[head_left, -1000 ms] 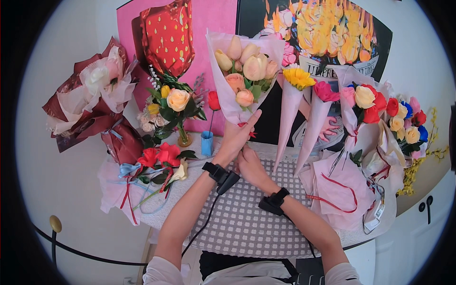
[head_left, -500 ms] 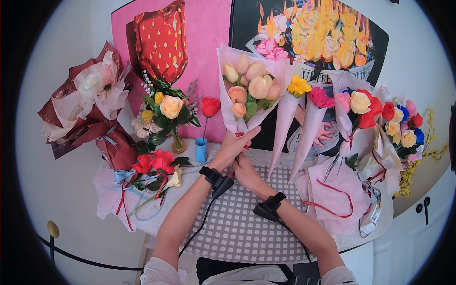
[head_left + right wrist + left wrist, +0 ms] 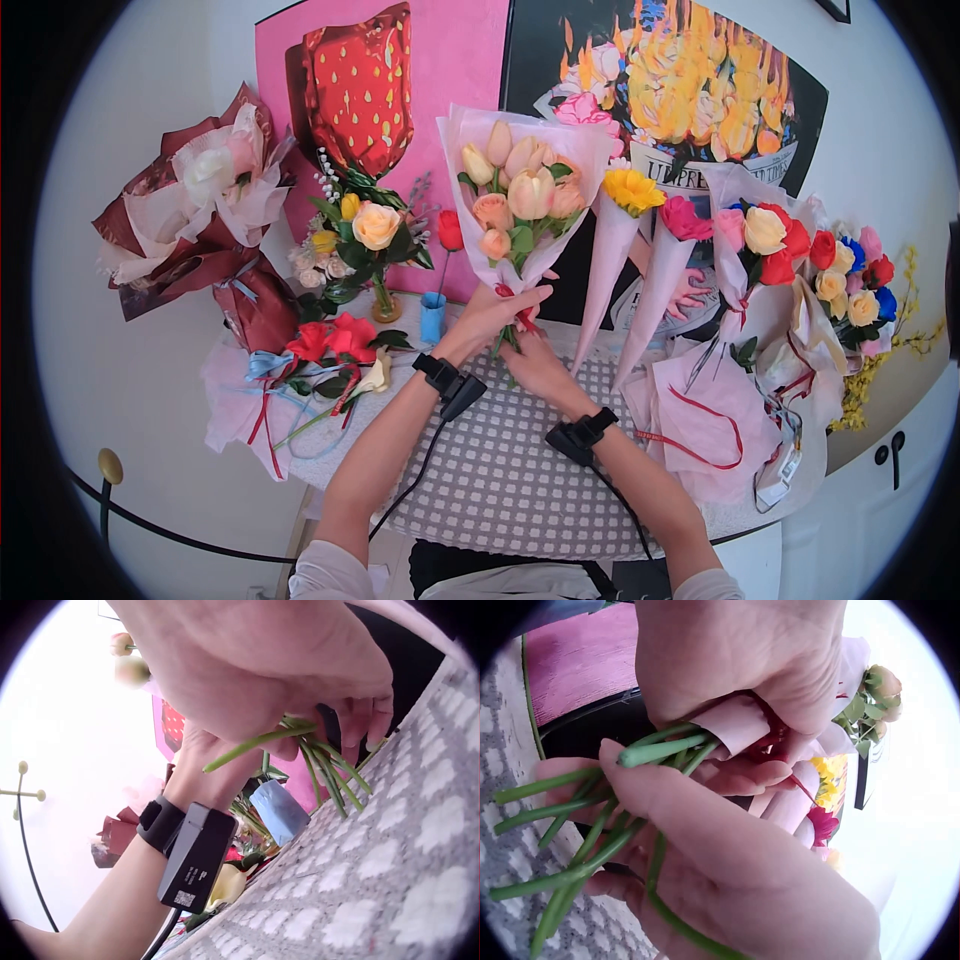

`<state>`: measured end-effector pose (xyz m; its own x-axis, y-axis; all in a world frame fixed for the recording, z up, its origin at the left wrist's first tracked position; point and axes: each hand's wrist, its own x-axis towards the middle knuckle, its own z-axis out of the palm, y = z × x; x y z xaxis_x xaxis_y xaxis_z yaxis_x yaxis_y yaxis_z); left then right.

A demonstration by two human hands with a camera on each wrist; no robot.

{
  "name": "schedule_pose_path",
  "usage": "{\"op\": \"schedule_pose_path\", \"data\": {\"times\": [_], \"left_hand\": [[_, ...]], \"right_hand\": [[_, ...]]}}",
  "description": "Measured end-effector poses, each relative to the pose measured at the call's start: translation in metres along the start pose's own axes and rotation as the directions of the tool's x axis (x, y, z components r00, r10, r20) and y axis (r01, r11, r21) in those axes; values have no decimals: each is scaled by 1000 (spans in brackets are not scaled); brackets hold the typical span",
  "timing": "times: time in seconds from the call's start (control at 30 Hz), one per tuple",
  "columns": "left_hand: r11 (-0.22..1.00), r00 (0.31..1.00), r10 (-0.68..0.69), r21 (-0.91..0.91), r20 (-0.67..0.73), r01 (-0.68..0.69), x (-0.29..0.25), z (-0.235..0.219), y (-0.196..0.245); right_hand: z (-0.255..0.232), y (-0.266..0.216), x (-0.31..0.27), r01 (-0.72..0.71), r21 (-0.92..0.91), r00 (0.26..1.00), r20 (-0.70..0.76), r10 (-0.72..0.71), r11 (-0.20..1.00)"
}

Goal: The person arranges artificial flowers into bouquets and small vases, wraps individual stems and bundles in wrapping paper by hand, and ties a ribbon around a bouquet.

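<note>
In the head view my left hand (image 3: 497, 312) grips the neck of a bouquet (image 3: 520, 190) of pale tulips and peach roses in light pink paper. A red ribbon (image 3: 527, 318) is around the neck beside my fingers. Just below, my right hand (image 3: 540, 368) holds the bare green stems. From the left wrist view, those stems (image 3: 577, 876) fan out between the right thumb and fingers, and the paper's lower end (image 3: 733, 724) comes out under the left hand. The right wrist view has the stem ends (image 3: 330, 776) over the checked cloth.
Two paper cones with a yellow flower (image 3: 633, 190) and a magenta flower (image 3: 686, 217) stand right of the bouquet. A blue holder (image 3: 432, 318) with a red rose, loose red flowers (image 3: 350, 337) and a dark red bouquet (image 3: 255, 310) are left. Pink paper sheets (image 3: 710, 410) lie right.
The head view has shifted slightly. The bouquet sits a little lower in view, and more of the red ribbon and stems shows between my hands. Both hands stay at the neck and stems.
</note>
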<state>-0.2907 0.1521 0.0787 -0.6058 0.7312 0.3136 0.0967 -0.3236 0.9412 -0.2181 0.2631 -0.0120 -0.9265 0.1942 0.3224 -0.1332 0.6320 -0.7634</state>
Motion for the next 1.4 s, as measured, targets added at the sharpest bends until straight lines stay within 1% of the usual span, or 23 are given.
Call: {"op": "schedule_pose_path", "data": {"times": [0.03, 0.07, 0.1, 0.13, 0.17, 0.2, 0.23, 0.27, 0.33, 0.37, 0.43, 0.47, 0.53, 0.6, 0.63, 0.73, 0.8, 0.97, 1.03, 1.17, 1.23, 1.4], "left_hand": [[1000, 1000, 2, 3, -6, -2, -2, -1, 0], [997, 998, -57, -44, -19, 56, -4, -2, 0], [989, 993, -116, -92, -28, 113, -5, -3, 0], [990, 993, -113, -92, -30, 110, -4, -5, -4], [981, 992, -123, -152, -11, 120, -2, -7, -8], [969, 991, -130, -210, 8, 129, 0, -10, -11], [970, 992, -124, -210, 6, 122, 0, -8, -10], [969, 991, -137, -206, -3, 133, 1, -5, -9], [970, 990, -141, -204, -13, 136, 5, -3, -5], [974, 991, -130, -186, -4, 128, 8, -4, -3], [979, 993, -116, -170, 6, 115, 13, -6, -1], [982, 995, -105, -155, 5, 104, 15, -8, -1], [986, 996, -91, -140, 2, 91, 17, -12, -1], [975, 993, -115, -196, -40, 105, 13, -13, -3], [975, 992, -117, -194, -40, 107, 12, -14, -5], [978, 993, -100, -190, -65, 87, 11, -18, -11], [980, 995, -88, -183, -37, 80, 12, -18, -13], [980, 993, -105, -177, -52, 94, 14, -16, -15], [978, 992, -109, -183, -55, 98, 14, -16, -15], [979, 992, -123, -169, -33, 116, 13, -18, -15], [980, 991, -128, -160, -26, 122, 14, -19, -14], [978, 993, -114, -178, -2, 112, 14, -21, -16]], "right_hand": [[1, 2, 0, 45, -18, 999, -26, -46, 999], [-3, -11, -1, 51, -16, 998, -24, -51, 999], [-9, -24, -4, -53, -27, 996, 65, 54, 998], [-14, -33, -6, -156, -50, 975, 152, 161, 987], [-12, -30, -6, -152, -52, 975, 153, 158, 987], [-8, -24, -5, -112, -19, 981, 157, 113, 994], [-6, -23, -5, -70, 14, 985, 160, 67, 997], [-5, -22, -6, -63, 10, 985, 160, 60, 998], [-7, -27, -4, -17, 4, 996, 82, 17, 1000], [-11, -34, -3, -11, 0, 997, 80, 11, 1000], [-19, -49, -5, -186, 191, 974, 165, 155, 964], [-18, -44, -3, -182, 188, 975, 164, 152, 965], [-10, -29, -1, -146, 348, 977, 196, 80, 926], [-4, -19, -1, -160, 372, 973, 218, 81, 914], [-3, -20, -1, -177, 397, 967, 240, 84, 901], [-2, -20, -3, -193, 397, 964, 246, 98, 897], [-1, -16, -3, -197, 417, 964, 249, 97, 887], [-1, -12, -1, -201, 433, 964, 249, 98, 879], [-2, -15, -2, -235, 446, 958, 256, 129, 864], [0, -14, -2, -239, 461, 958, 254, 131, 854], [-2, -16, -3, -283, 470, 946, 282, 161, 836], [0, -17, -2, -305, 439, 941, 278, 195, 845]]}}
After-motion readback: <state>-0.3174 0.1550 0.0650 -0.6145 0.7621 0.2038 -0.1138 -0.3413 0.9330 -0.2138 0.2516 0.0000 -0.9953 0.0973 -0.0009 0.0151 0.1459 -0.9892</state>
